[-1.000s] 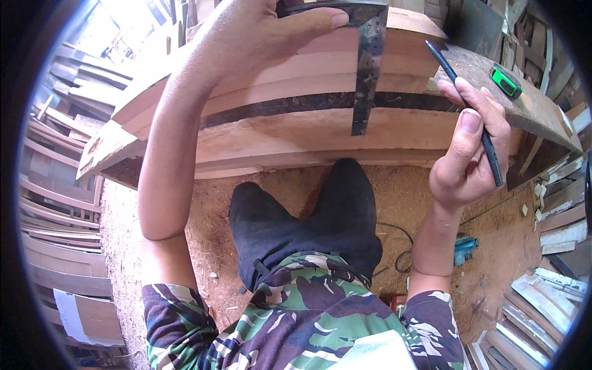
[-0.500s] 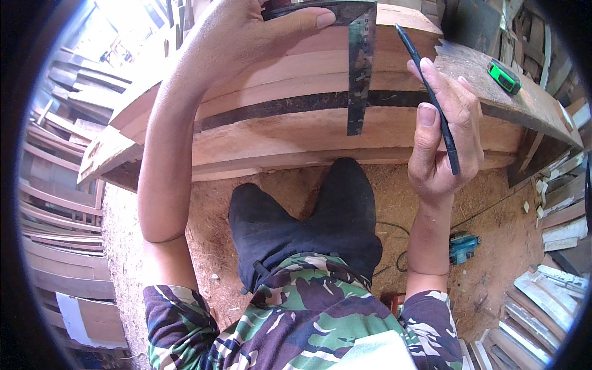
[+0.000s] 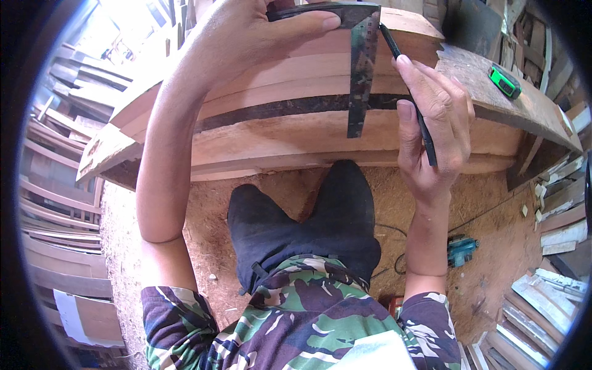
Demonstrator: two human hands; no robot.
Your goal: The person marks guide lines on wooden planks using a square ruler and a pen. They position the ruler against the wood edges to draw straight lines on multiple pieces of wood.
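The square (image 3: 361,80) lies over pale planks (image 3: 296,74) toward the far edge of the surface (image 3: 478,73), its blade pointing at the person, crossing a dark band and ending over paler wood on the near side. Bare wood shows on both sides of the blade, and a wider stretch is open between the right hand (image 3: 436,117) and the green-and-black tape measure (image 3: 505,81), which sits toward the right end of the surface. The left hand (image 3: 243,37) grips the thick arm of the square with the thumb on top; its other fingers are mostly hidden. The right hand is closed around a dark pencil (image 3: 424,131), the tip just beside the blade's right edge near the corner; I cannot tell whether it touches.

The wood of the surface is worn at its right end. The person's knees come up to the near side. On the earthen floor (image 3: 493,228) lie a teal power tool (image 3: 462,251) and a cable (image 3: 396,262), with stacked wood (image 3: 68,259) to the left and offcuts (image 3: 542,302) to the right.

A second ago the pencil was well right of the blade; now it has come alongside. The square has slid slightly left, and the tape measure has stayed put.
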